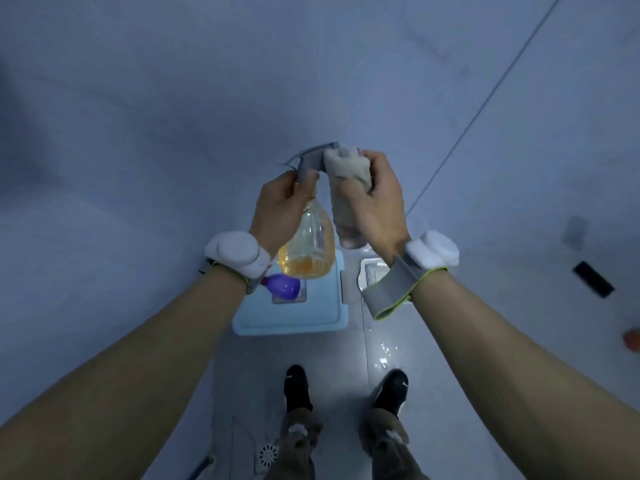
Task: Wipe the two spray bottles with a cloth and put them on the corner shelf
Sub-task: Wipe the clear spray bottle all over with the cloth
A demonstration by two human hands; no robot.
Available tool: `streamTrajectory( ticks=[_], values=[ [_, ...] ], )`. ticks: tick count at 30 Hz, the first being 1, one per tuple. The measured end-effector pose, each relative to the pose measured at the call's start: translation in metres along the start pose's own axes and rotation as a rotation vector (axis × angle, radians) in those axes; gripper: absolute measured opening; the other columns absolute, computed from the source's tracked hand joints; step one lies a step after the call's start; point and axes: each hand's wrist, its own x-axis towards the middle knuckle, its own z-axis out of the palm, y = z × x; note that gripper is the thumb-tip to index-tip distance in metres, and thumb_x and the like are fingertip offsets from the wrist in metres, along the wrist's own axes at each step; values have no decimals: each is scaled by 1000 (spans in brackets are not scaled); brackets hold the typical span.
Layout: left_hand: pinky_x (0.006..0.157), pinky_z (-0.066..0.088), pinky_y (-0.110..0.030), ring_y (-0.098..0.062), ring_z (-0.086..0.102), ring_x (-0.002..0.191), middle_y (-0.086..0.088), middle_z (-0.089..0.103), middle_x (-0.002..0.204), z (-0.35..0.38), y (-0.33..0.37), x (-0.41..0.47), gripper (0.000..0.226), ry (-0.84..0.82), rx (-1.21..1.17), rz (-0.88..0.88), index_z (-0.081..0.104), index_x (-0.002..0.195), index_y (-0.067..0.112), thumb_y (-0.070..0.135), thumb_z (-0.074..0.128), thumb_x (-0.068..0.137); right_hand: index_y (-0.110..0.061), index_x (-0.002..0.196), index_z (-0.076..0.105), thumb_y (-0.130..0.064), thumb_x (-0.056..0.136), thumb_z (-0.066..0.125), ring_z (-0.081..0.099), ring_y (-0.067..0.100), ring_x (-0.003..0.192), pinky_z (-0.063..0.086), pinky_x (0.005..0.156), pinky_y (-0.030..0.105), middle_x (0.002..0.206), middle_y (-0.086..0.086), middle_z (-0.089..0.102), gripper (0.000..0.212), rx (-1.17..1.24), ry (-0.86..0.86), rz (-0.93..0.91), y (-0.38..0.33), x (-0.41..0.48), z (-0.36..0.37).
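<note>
Head view, from our wrists outward: both forearms reach up the middle of the frame, each with a white wrist unit (235, 252) strapped on. Our left hand (280, 206) grips the spray bottle (311, 244) with fingers curled round its neck, just under the grey trigger head (313, 157). Our right hand (379, 202) is clamped on the cloth (346, 174), fingers and thumb wrapped round it, pressing it against the right end of that head.

The bottle's long axis runs from the trigger at upper centre down to the amber-filled base at mid-frame, so its unwiped body lies below and left of the cloth. We judge the right hand, already touching, must travel down that axis while the left steadies it.

Further down, a purple bottle (282, 285) stands on a pale blue box (291, 320). The left wrist hides its top, so its shape is unclear; we take it for the second one.

We see no corner shelf. The cloth's tail blurs against the floor (346, 341).
</note>
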Motion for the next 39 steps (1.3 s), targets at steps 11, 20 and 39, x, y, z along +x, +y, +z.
streamTrajectory(
  ticks=[11, 20, 39],
  values=[
    [82, 52, -41, -19, 63, 79, -3, 65, 81, -94, 205, -63, 29, 18, -234, 279, 62, 88, 17, 40, 47, 98, -38, 98, 55, -39, 80, 67, 56, 12, 60, 40, 61, 19, 80, -7, 62, 21, 60, 6, -388, -232, -43, 2],
    [79, 47, -42, -25, 63, 84, -8, 69, 83, -187, 321, -117, 30, 25, -542, 481, 68, 88, 11, 33, 49, 99, -16, 114, 66, -28, 83, 67, 67, 14, 92, 55, 80, 39, 104, 0, 69, 32, -191, 49, -851, -358, -97, 23],
    [76, 54, -33, -18, 66, 77, -7, 67, 85, -204, 420, -192, 32, 148, -597, 704, 66, 91, 11, 34, 45, 100, -11, 120, 66, -31, 97, 54, 64, 16, 112, 53, 90, 38, 126, 1, 66, 33, -283, 84, -1327, -438, -141, 1]
  ],
)
